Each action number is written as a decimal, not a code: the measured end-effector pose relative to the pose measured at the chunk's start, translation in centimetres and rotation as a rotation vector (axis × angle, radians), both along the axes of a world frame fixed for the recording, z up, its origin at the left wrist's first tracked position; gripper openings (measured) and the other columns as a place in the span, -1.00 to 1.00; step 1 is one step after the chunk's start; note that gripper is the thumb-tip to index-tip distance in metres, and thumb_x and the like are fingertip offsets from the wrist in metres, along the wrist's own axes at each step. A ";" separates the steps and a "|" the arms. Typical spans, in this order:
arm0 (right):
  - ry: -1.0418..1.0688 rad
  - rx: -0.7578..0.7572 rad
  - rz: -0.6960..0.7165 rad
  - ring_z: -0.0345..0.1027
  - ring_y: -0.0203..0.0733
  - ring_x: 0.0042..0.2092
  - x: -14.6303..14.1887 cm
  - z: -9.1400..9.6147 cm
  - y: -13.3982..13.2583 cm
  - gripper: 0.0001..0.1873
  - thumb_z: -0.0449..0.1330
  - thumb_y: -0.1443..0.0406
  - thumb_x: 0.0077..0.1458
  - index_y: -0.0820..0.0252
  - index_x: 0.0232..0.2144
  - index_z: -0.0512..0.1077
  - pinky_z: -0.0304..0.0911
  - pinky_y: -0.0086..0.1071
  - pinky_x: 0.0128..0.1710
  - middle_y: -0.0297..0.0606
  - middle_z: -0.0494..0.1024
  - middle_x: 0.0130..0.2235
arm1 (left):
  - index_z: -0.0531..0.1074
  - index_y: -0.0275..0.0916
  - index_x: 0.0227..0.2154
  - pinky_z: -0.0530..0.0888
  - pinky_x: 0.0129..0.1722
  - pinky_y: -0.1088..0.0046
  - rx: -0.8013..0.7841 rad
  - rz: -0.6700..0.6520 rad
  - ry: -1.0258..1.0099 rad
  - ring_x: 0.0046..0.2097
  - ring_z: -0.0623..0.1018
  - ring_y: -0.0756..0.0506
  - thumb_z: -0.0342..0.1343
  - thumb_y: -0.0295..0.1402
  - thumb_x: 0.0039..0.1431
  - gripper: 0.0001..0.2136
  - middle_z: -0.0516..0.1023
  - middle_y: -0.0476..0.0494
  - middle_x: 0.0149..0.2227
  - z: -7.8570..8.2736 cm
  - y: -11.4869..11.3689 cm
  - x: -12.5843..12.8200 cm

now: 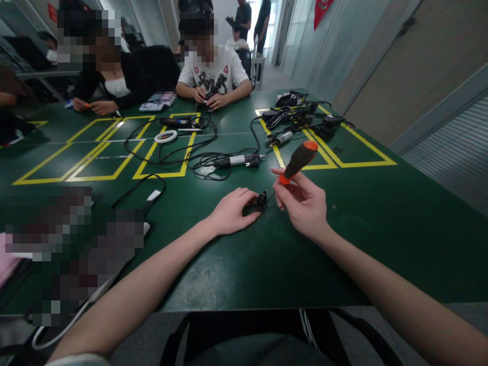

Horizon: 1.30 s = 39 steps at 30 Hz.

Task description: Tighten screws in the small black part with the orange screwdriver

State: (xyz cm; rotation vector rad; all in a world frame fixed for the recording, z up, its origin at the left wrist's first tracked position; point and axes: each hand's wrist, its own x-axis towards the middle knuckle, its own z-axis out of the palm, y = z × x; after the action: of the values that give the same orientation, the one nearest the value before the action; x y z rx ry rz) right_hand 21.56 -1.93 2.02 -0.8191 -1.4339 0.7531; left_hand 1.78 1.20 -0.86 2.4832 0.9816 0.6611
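My right hand [305, 203] grips a screwdriver [299, 160] with a black and orange handle. The handle points up and to the right, and the thin shaft slants down to the left. My left hand [234, 211] rests on the table, its fingers and thumb closed round a small black part [261, 202] with a narrow upright top. The shaft's lower end is close to this part; whether it touches is too small to tell. Part of the black piece is hidden by my left fingers.
On the green table [366, 244], a silver and black corded tool [236, 161] lies beyond my hands. A white ring [165, 136] and looped cables are behind it. A pile of black corded tools [297, 114] lies back right. Two people [213, 71] sit opposite. Blurred-out objects [107, 249] lie left.
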 end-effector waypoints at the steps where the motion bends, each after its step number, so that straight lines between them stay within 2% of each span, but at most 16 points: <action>1: 0.000 -0.004 -0.006 0.37 -0.41 -0.52 0.0 0.0 0.0 -0.77 0.33 0.32 0.23 0.08 -0.05 0.57 0.36 -0.46 -0.57 -0.41 0.53 -0.32 | 0.46 -0.23 -0.04 0.52 -0.03 0.21 -0.001 -0.001 -0.002 -0.09 0.54 -0.20 0.24 -0.33 0.28 -0.77 0.58 -0.18 -0.14 0.0 0.0 0.0; 7: 0.112 0.029 -0.040 0.50 -0.34 -0.52 -0.2 -0.3 0.2 -0.61 0.46 0.35 0.07 0.01 -0.12 0.42 0.48 -0.42 -0.55 -0.48 0.61 -0.30 | 0.46 -0.21 -0.07 0.52 -0.06 0.23 -0.001 -0.006 -0.019 -0.11 0.54 -0.19 0.24 -0.31 0.29 -0.79 0.58 -0.16 -0.15 -0.1 0.0 -0.1; 10: 0.089 0.013 -0.014 0.48 -0.35 -0.53 -0.2 -0.1 0.2 -0.70 0.44 0.32 0.11 0.04 -0.16 0.44 0.48 -0.41 -0.52 -0.47 0.60 -0.33 | 0.46 -0.22 -0.08 0.52 -0.07 0.23 0.004 -0.005 -0.019 -0.11 0.54 -0.19 0.25 -0.32 0.28 -0.80 0.58 -0.16 -0.16 -0.1 0.0 -0.1; 13: 0.054 -0.017 0.015 0.43 -0.38 -0.54 -0.2 0.1 0.0 -0.77 0.38 0.29 0.18 0.07 -0.10 0.50 0.43 -0.42 -0.53 -0.42 0.60 -0.31 | 0.46 -0.23 -0.08 0.52 -0.07 0.22 0.006 -0.003 -0.012 -0.11 0.54 -0.20 0.24 -0.32 0.28 -0.80 0.58 -0.17 -0.16 -0.1 0.0 -0.1; 18: -0.002 -0.020 -0.014 0.36 -0.40 -0.53 0.1 0.1 0.0 -0.72 0.37 0.32 0.17 0.08 -0.04 0.57 0.36 -0.45 -0.56 -0.44 0.54 -0.38 | 0.46 -0.21 -0.05 0.53 -0.04 0.21 0.003 -0.005 -0.004 -0.10 0.55 -0.20 0.23 -0.31 0.30 -0.78 0.59 -0.17 -0.14 -0.1 0.0 -0.1; 23: 0.028 0.001 -0.087 0.44 -0.35 -0.53 0.2 -0.2 0.2 -0.58 0.46 0.32 0.07 0.04 -0.02 0.50 0.44 -0.40 -0.56 -0.42 0.63 -0.30 | 0.47 -0.23 -0.05 0.53 -0.03 0.19 0.005 -0.008 -0.008 -0.09 0.55 -0.21 0.25 -0.32 0.28 -0.78 0.58 -0.18 -0.14 -0.1 0.0 -0.1; 29: 0.052 0.027 0.034 0.51 -0.31 -0.50 -0.1 -0.2 0.0 -0.71 0.30 0.31 0.25 0.07 0.02 0.45 0.53 -0.37 -0.50 -0.37 0.67 -0.30 | 0.47 -0.23 -0.07 0.53 -0.06 0.21 -0.006 -0.006 -0.020 -0.12 0.54 -0.19 0.24 -0.31 0.28 -0.79 0.58 -0.18 -0.14 -0.1 0.0 -0.1; 39: 0.077 0.007 0.012 0.49 -0.32 -0.53 -0.2 -0.3 0.1 -0.64 0.39 0.25 0.19 -0.01 -0.09 0.29 0.50 -0.41 -0.49 -0.50 0.65 -0.40 | 0.46 -0.21 -0.07 0.53 -0.05 0.20 -0.007 -0.001 -0.006 -0.10 0.55 -0.20 0.24 -0.29 0.29 -0.79 0.59 -0.18 -0.14 0.1 0.0 -0.1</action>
State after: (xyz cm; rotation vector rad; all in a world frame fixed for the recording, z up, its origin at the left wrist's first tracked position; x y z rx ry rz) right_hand 21.33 -1.80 1.76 -0.7691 -1.3727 0.7805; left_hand 1.70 1.15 -0.76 2.4739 0.9793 0.6630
